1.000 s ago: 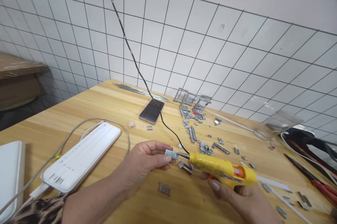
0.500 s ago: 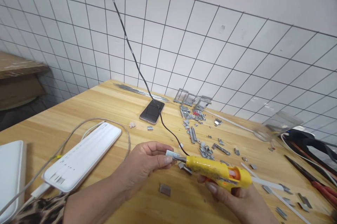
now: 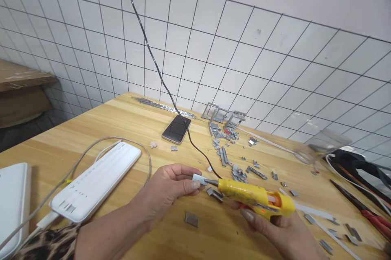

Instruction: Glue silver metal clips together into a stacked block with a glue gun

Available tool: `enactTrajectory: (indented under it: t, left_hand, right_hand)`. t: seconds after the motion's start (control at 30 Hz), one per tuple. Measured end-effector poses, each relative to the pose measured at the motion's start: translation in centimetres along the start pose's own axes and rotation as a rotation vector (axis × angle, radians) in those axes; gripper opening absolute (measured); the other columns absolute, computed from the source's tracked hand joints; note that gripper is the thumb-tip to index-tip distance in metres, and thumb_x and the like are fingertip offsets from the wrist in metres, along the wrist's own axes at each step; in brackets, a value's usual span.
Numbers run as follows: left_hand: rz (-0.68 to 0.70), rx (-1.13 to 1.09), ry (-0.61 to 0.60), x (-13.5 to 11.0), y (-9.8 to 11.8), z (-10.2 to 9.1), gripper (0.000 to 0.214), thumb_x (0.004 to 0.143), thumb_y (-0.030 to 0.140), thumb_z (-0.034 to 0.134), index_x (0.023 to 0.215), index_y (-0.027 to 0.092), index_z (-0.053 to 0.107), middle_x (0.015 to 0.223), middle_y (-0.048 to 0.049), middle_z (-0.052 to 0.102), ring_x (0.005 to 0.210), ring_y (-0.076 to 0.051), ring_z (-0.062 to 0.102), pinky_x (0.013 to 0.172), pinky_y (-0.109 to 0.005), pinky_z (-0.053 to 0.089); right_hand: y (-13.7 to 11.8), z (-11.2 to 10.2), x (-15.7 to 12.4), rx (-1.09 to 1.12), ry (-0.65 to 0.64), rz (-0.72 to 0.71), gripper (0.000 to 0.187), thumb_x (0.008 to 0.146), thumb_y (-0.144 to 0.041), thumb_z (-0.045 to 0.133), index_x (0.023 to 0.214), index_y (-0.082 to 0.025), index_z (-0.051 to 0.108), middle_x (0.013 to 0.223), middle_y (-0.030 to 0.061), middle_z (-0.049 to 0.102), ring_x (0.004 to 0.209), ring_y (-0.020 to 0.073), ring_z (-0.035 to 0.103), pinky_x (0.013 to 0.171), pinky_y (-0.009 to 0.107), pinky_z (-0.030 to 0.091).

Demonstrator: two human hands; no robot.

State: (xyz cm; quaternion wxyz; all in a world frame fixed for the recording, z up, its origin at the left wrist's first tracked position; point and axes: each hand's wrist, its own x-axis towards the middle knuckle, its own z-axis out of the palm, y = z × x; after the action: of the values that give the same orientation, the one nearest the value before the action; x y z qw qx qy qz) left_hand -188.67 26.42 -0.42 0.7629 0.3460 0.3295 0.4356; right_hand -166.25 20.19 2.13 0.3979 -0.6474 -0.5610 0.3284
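Observation:
My left hand (image 3: 174, 183) pinches a small pale, flat piece (image 3: 200, 179) between thumb and fingers. In my right hand (image 3: 271, 227) is a yellow hot glue gun (image 3: 253, 195), gripped from below. Its metal nozzle points left, with the tip at the right edge of the pale piece; whether the two touch I cannot tell. A glue stick shows through the opening in the gun's body. Close to the nozzle lie small grey metal pieces (image 3: 215, 195), and a single grey metal piece (image 3: 191, 219) rests below my left hand.
A black cord (image 3: 161, 81) hangs down across the phone (image 3: 176, 129) to the gun. White power bank (image 3: 96, 182) with cable lies at left. Scattered metal clips (image 3: 240, 173), thin rods (image 3: 165, 107) and small frames (image 3: 235, 118) sit farther back. Red-handled pliers (image 3: 360, 207) lie at right.
The glue gun and my right hand have shifted slightly right, drawing the nozzle back along the pale piece. More of that piece now shows. My left hand has stayed nearly still.

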Motion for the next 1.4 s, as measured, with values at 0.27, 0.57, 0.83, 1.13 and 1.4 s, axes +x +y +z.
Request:
enactTrajectory:
  t: [0.27, 0.57, 0.83, 1.13, 1.4]
  left_hand:
    - [-0.008, 0.0, -0.014, -0.01, -0.19, -0.09, 0.03, 0.054, 0.025, 0.089, 0.079, 0.017, 0.075, 0.078, -0.004, 0.077, 0.073, -0.012, 0.068, 0.072, -0.019, 0.052]
    - [0.022, -0.005, 0.011, -0.02, 0.33, -0.1, 0.025, 0.058, 0.024, 0.087, 0.079, 0.017, 0.075, 0.079, -0.0036, 0.076, 0.075, -0.012, 0.067, 0.074, -0.021, 0.05]
    - [0.027, 0.098, 0.035, -0.26, 0.32, 0.06, 0.025, 0.057, 0.025, 0.086, 0.079, 0.019, 0.075, 0.081, -0.0021, 0.076, 0.076, -0.014, 0.065, 0.076, -0.025, 0.046]
    - [0.009, 0.1, 0.005, -0.39, 0.5, 0.28, 0.024, 0.059, 0.027, 0.085, 0.079, 0.019, 0.075, 0.081, -0.0027, 0.076, 0.076, -0.015, 0.065, 0.076, -0.025, 0.046]
    - [0.045, 0.138, -0.008, -0.22, 0.58, -0.16, 0.027, 0.064, 0.03, 0.082, 0.086, 0.017, 0.074, 0.097, -0.007, 0.075, 0.085, -0.018, 0.066, 0.082, -0.027, 0.047]
  right_hand:
    - [0.37, 0.17, -0.04, -0.072, -0.004, 0.0, 0.035, 0.067, -0.056, 0.067, 0.076, -0.023, 0.075, 0.074, 0.005, 0.073, 0.069, 0.0233, 0.066, 0.079, 0.035, 0.055]
    - [0.21, -0.08, -0.36, 0.012, -0.004, -0.009, 0.035, 0.065, -0.056, 0.071, 0.072, -0.022, 0.074, 0.071, 0.0054, 0.071, 0.069, 0.0235, 0.066, 0.056, 0.026, 0.054]
    - [0.45, -0.18, 0.01, 0.033, -0.036, -0.026, 0.035, 0.07, -0.055, 0.069, 0.077, -0.021, 0.073, 0.075, 0.006, 0.072, 0.063, 0.0211, 0.062, 0.059, 0.03, 0.053]
    - [0.15, 0.08, -0.14, -0.022, -0.035, -0.01, 0.035, 0.068, -0.057, 0.069, 0.077, -0.023, 0.075, 0.072, 0.0059, 0.071, 0.071, 0.0243, 0.065, 0.065, 0.031, 0.056]
    - [0.59, -0.62, -0.12, 0.084, -0.077, 0.017, 0.034, 0.067, -0.054, 0.072, 0.077, -0.022, 0.074, 0.075, 0.0053, 0.072, 0.065, 0.0203, 0.063, 0.057, 0.027, 0.051]
